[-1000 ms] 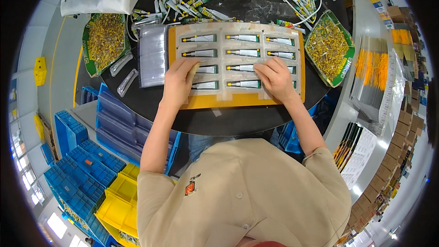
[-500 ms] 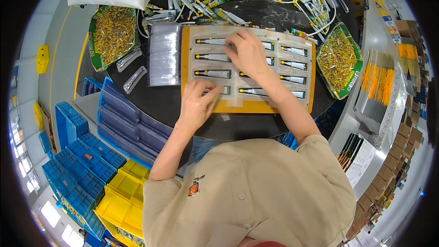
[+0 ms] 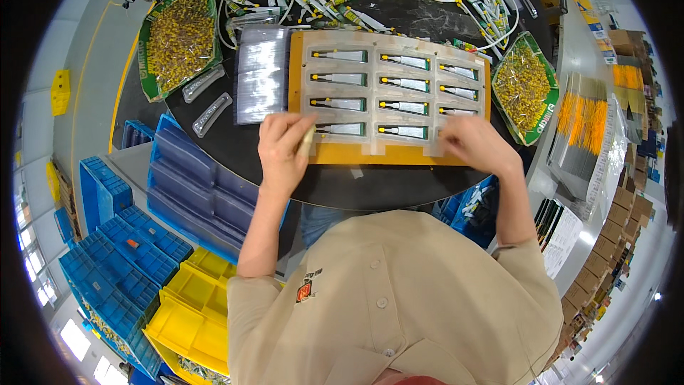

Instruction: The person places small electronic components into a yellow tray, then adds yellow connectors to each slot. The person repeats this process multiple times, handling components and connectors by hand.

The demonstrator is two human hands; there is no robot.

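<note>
A yellow-edged wooden board (image 3: 399, 155) lies before me with clear plastic blisters set in it. Each visible blister holds a small white-and-green tube (image 3: 405, 84) with a yellow nozzle cap, lying flat in rows. My left hand (image 3: 282, 148) is at the board's lower left corner, thumb and fingers pinched together beside the bottom left tube (image 3: 340, 129); what they hold, if anything, is hidden. Over the lower right corner, my right hand (image 3: 479, 142) has its fingers curled together and covers the bottom right blister. I cannot make out anything in those fingers.
Left of the board stands a stack of clear plastic blisters (image 3: 261, 75). Boxes of yellow-capped small parts flank it, one left (image 3: 182, 43) and one right (image 3: 526, 89). Loose tubes (image 3: 349, 7) are heaped behind. Two clear blisters (image 3: 212, 115) lie near the table's left edge, above blue bins (image 3: 135, 249).
My right hand has moved from the board's upper middle to its lower right corner. The left hand has shifted left, off the bottom left tube, which now shows.
</note>
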